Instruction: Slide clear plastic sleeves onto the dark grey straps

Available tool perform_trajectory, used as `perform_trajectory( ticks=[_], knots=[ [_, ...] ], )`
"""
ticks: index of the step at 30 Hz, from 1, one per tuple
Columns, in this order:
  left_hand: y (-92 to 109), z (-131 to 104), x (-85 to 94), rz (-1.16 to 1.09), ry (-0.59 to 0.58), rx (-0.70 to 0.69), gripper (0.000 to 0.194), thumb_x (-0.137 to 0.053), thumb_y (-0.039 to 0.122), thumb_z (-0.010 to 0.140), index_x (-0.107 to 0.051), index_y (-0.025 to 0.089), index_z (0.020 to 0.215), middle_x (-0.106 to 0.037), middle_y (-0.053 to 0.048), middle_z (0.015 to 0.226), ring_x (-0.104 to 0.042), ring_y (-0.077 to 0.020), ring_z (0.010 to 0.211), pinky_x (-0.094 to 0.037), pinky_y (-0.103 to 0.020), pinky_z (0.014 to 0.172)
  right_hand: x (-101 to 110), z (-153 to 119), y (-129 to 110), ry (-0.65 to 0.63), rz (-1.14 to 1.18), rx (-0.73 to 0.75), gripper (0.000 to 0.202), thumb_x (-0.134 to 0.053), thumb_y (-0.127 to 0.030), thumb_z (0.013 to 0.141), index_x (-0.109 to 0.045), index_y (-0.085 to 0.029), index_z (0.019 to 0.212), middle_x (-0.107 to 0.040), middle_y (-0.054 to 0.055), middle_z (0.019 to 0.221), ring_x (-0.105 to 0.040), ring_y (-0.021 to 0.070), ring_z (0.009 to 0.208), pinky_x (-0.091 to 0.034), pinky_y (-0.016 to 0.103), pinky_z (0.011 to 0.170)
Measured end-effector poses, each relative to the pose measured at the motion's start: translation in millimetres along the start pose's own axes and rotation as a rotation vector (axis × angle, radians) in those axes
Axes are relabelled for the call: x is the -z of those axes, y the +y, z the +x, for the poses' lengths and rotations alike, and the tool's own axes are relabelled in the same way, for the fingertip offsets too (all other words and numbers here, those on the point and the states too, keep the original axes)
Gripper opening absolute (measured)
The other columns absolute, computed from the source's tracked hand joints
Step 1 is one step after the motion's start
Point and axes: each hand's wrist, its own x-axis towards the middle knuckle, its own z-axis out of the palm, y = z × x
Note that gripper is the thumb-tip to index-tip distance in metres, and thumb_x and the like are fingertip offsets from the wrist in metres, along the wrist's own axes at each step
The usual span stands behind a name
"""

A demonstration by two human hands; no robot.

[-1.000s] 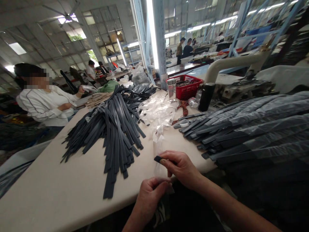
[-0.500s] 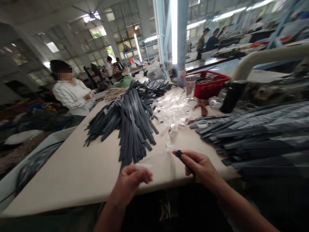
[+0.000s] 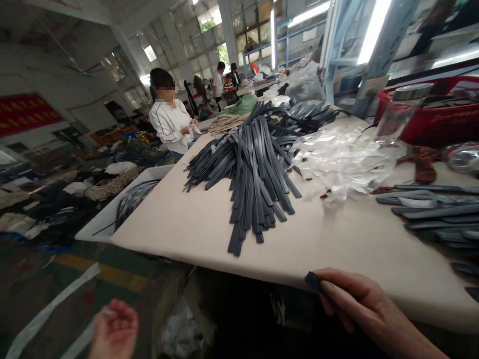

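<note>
Dark strip (image 3: 313, 281) between the right hand's fingers (image 3: 339, 291), near the table edge.

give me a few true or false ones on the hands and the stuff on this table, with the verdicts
1. The right hand holds the end of a dark strip. True.
2. The left hand rests on the pile of dark strips. False: it is off the table, away from the pile.
3. Clear film lies between the pile and the lidded glass jar. True.
4. The basket behind the jar is green. False: it is red.
5. The nearest co-worker wears a white top. True.
</note>
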Motion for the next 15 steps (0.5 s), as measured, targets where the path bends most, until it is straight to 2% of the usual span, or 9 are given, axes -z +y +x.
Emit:
perform_trajectory(
  ticks=[1,3,5,6,8,10,15],
  knots=[
    [-26,-7,1.2,-0.064,0.061,0.154,0.038,-0.037,0.019,0.101,-0.063,0.019,0.073,-0.067,0.004,0.061,-0.062,-0.0082,0.051,-0.054,-0.019,0.048,-9,3,-3,-0.062,-0.036,0.021,0.040,-0.050,-0.054,0.092,-0.070,-0.019,0.095,-0.059,0.001,0.063,-0.049,0.0120,0.047,-0.040,0.022,0.043],
    [-75,-26,-3.5,-0.154,0.034,0.448,0.038,-0.036,0.017,0.102,-0.065,0.018,0.078,-0.073,0.003,0.070,-0.069,-0.0087,0.062,-0.059,-0.020,0.056,-28,7,-9,-0.164,-0.112,0.047,0.036,-0.046,-0.045,0.094,-0.070,-0.019,0.102,-0.061,0.001,0.065,-0.052,0.0126,0.050,-0.042,0.022,0.045],
    [-110,-50,-14.7,-0.214,-0.023,0.564,0.036,-0.039,0.017,0.101,-0.066,0.016,0.077,-0.073,0.001,0.070,-0.070,-0.0093,0.064,-0.060,-0.021,0.060,-47,12,-13,-0.237,-0.187,0.057,0.035,-0.045,-0.038,0.095,-0.065,-0.020,0.117,-0.063,0.000,0.067,-0.055,0.0129,0.051,-0.044,0.022,0.047],
    [-121,-61,-21.6,-0.243,-0.052,0.617,0.036,-0.040,0.018,0.100,-0.066,0.015,0.075,-0.073,0.000,0.070,-0.071,-0.0099,0.065,-0.060,-0.022,0.062,-56,14,-14,-0.260,-0.224,0.062,0.037,-0.044,-0.034,0.094,-0.061,-0.021,0.125,-0.064,-0.001,0.068,-0.055,0.0129,0.051,-0.044,0.022,0.048],
    [-130,-79,-35.6,-0.288,-0.089,0.690,0.035,-0.043,0.019,0.100,-0.066,0.016,0.073,-0.073,0.000,0.070,-0.071,-0.0105,0.066,-0.060,-0.023,0.064,-72,18,-14,-0.278,-0.289,0.095,0.043,-0.043,-0.029,0.094,-0.052,-0.021,0.135,-0.065,-0.002,0.067,-0.057,0.0135,0.052,-0.045,0.023,0.051],
    [-129,-91,-47.4,-0.303,-0.109,0.739,0.035,-0.043,0.020,0.099,-0.067,0.016,0.073,-0.074,-0.001,0.071,-0.072,-0.0115,0.068,-0.060,-0.024,0.064,-87,21,-11,-0.265,-0.347,0.160,0.045,-0.043,-0.025,0.093,-0.049,-0.021,0.138,-0.067,-0.002,0.068,-0.061,0.0151,0.057,-0.047,0.025,0.057],
    [-123,-101,-60.8,-0.251,-0.141,0.771,0.031,-0.047,0.022,0.098,-0.069,0.016,0.079,-0.077,-0.001,0.075,-0.074,-0.0139,0.070,-0.061,-0.025,0.063,-110,30,-10,-0.233,-0.481,0.281,0.051,-0.043,-0.021,0.091,-0.045,-0.020,0.142,-0.073,0.002,0.077,-0.068,0.0185,0.067,-0.049,0.028,0.066]
  ],
)
